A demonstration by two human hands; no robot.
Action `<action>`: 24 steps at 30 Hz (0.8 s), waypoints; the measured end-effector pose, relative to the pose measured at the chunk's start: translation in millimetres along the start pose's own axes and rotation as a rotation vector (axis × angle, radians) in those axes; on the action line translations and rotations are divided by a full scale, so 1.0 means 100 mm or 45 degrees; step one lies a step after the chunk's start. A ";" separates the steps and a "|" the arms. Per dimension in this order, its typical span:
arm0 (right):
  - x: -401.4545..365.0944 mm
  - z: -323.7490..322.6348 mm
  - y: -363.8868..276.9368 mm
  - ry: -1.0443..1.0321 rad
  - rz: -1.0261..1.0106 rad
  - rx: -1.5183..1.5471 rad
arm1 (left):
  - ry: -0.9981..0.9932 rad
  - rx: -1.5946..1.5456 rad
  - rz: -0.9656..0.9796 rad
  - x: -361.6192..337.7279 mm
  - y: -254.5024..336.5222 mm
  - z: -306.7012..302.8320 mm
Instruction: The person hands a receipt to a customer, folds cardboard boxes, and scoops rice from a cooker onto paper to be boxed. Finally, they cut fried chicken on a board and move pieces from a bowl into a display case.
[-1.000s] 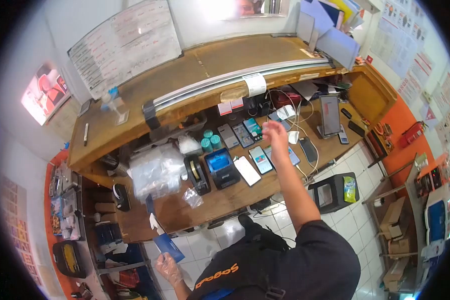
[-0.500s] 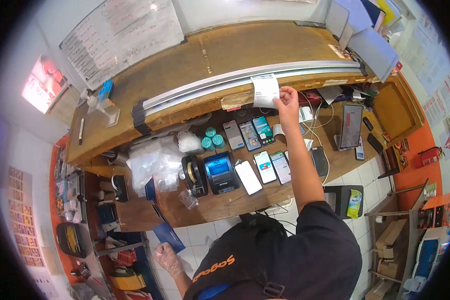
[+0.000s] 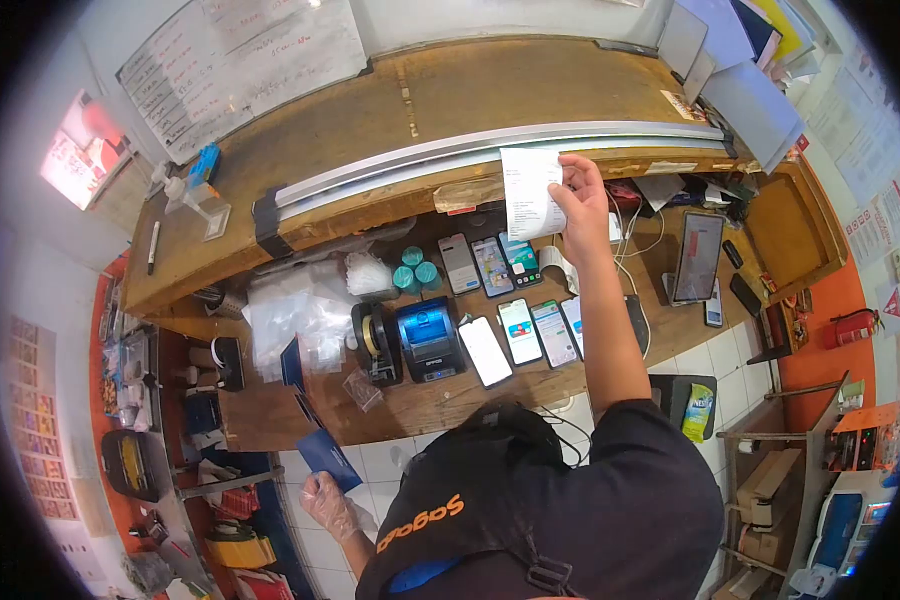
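Note:
My right hand (image 3: 582, 205) pinches a white printed receipt (image 3: 532, 193) by its right edge, holding it up in front of the shelf edge. Low on the left, my left hand (image 3: 328, 502), in a clear plastic glove, grips the lower end of a dark blue folded piece that looks like card (image 3: 328, 458). Below the receipt several phones lie on the desk, among them one with a blank white screen (image 3: 485, 352). Beside them stands a black receipt printer (image 3: 431, 340) with a blue top, and a tape dispenser (image 3: 375, 345).
Clear plastic bags (image 3: 288, 318) and teal-topped rolls or cups (image 3: 412, 268) lie along the desk's back. A wooden shelf (image 3: 470, 95) with a metal rail (image 3: 390, 166) overhangs it. A tablet (image 3: 698, 257) stands to the right, near white cables (image 3: 625, 245).
The receipt, still in my right hand, shows more of its length and sits slightly lower. My left hand has shifted a little up and left with the blue piece. The view has shifted slightly.

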State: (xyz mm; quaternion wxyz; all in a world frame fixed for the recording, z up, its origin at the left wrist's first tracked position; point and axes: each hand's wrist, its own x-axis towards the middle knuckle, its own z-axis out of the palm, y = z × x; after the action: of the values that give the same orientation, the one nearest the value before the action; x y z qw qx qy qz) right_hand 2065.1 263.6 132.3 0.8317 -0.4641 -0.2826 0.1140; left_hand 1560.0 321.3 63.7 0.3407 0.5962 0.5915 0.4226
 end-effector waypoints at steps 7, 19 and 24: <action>0.05 0.03 -0.07 0.011 0.008 0.012 | 0.099 0.044 0.057 0.00 -0.09 0.06; 0.33 0.22 -0.35 -0.085 -0.097 0.044 | 0.097 0.104 0.026 0.02 -0.08 0.10; 0.52 0.25 -0.34 -0.105 -0.144 0.019 | 0.156 0.236 0.127 0.00 -0.07 0.14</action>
State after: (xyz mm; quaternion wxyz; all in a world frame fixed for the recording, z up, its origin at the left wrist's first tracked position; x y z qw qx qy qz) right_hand 2090.6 285.9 190.1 0.8280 -0.4361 -0.3414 0.0880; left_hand 1569.5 323.5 51.4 0.2259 0.6270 0.6174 0.4179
